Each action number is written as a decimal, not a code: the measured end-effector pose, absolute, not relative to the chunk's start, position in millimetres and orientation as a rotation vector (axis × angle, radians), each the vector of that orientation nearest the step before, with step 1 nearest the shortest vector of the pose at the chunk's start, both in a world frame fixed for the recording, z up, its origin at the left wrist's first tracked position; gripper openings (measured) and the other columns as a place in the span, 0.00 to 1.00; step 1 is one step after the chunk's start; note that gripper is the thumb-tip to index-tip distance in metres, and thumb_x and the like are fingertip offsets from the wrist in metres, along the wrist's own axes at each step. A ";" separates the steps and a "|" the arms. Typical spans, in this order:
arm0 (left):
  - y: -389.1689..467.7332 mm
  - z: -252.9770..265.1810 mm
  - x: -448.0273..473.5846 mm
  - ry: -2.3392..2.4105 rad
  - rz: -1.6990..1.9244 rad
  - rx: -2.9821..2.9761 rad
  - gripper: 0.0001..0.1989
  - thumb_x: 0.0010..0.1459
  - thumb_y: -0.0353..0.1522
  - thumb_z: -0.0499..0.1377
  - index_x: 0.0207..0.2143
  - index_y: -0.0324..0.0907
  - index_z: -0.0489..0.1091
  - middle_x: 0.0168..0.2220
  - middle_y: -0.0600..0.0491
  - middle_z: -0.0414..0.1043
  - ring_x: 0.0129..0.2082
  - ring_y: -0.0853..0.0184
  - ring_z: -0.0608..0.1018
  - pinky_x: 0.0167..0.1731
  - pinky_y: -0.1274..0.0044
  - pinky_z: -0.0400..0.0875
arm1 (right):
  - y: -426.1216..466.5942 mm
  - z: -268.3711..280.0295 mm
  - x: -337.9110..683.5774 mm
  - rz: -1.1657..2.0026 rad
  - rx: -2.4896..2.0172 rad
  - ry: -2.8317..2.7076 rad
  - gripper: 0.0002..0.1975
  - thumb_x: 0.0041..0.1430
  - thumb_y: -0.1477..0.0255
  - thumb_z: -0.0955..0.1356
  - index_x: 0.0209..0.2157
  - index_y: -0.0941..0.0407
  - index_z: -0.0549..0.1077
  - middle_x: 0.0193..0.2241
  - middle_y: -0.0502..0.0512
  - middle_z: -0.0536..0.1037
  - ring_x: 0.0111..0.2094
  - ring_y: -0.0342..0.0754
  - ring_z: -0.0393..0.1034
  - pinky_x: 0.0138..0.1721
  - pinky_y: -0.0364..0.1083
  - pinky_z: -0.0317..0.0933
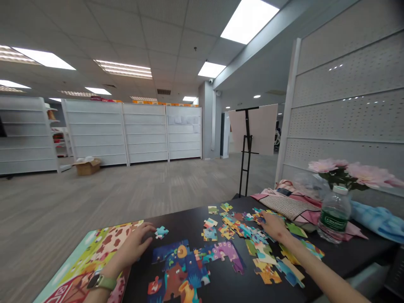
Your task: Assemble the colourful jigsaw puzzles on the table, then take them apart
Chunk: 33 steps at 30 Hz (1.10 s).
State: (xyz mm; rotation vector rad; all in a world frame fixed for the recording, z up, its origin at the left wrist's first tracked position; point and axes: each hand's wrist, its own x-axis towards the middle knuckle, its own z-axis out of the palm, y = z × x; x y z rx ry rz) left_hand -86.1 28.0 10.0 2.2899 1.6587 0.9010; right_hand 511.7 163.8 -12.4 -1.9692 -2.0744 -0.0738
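A bottle (334, 221) stood by flowers (368, 174), a box (88, 168) held white stuff (84, 159), the left hand (137, 245) lay loose, and I couldn't tell if the right hand (272, 225) held puzzle pieces (244, 229).

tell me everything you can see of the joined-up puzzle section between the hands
The joined-up puzzle section looks like printed card, mostly dark blue, showing a brown animal, a spiky blue shape and, towards the right, a purple tentacle with pale spots. It is incomplete, with a jagged, knobbed outline. It lies flat, picture side up, on the black table, its near end running to the picture's bottom edge. Neither the left hand nor the right hand touches it.
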 end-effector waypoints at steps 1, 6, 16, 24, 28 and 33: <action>27.4 11.3 -85.4 1.654 0.901 2.295 0.15 0.59 0.35 0.55 0.45 0.47 0.76 0.54 0.46 0.74 0.55 0.53 0.75 0.56 0.61 0.69 | 164.7 -12.4 511.3 -0.061 -1.942 -2.071 0.17 0.59 0.67 0.64 0.48 0.57 0.74 0.46 0.64 0.81 0.50 0.61 0.73 0.49 0.52 0.62; 23.8 18.0 -80.4 1.657 0.862 2.291 0.15 0.59 0.35 0.54 0.46 0.46 0.75 0.54 0.46 0.73 0.54 0.54 0.75 0.55 0.63 0.70 | 161.8 -5.4 532.1 -0.044 -1.896 -1.953 0.21 0.61 0.61 0.61 0.50 0.57 0.74 0.50 0.64 0.79 0.51 0.58 0.73 0.50 0.49 0.64; 27.0 11.5 -79.7 1.629 0.842 2.328 0.14 0.62 0.36 0.54 0.47 0.46 0.74 0.55 0.47 0.73 0.55 0.54 0.74 0.57 0.63 0.68 | 167.7 5.5 526.6 0.095 -1.744 -2.148 0.21 0.56 0.67 0.63 0.48 0.56 0.78 0.53 0.60 0.79 0.56 0.57 0.70 0.59 0.50 0.58; 10.1 24.3 -49.0 1.529 0.755 2.438 0.14 0.61 0.29 0.53 0.46 0.43 0.74 0.52 0.44 0.71 0.53 0.55 0.74 0.56 0.63 0.69 | 209.6 11.9 469.1 0.292 -1.701 -2.287 0.24 0.42 0.73 0.68 0.45 0.58 0.78 0.46 0.60 0.82 0.46 0.54 0.75 0.49 0.47 0.65; 4.3 28.0 -31.6 1.475 0.724 2.428 0.15 0.61 0.28 0.54 0.49 0.45 0.73 0.56 0.47 0.69 0.57 0.58 0.70 0.61 0.66 0.64 | 222.7 19.3 466.7 0.292 -1.713 -2.280 0.19 0.41 0.74 0.69 0.40 0.58 0.77 0.37 0.59 0.82 0.37 0.53 0.75 0.42 0.48 0.66; -12.5 34.5 0.3 1.247 0.664 2.520 0.15 0.63 0.37 0.59 0.51 0.45 0.72 0.58 0.45 0.67 0.57 0.55 0.70 0.58 0.64 0.64 | 192.0 29.0 452.3 0.209 -1.676 -2.160 0.16 0.56 0.69 0.64 0.46 0.58 0.74 0.39 0.60 0.79 0.38 0.52 0.73 0.43 0.49 0.66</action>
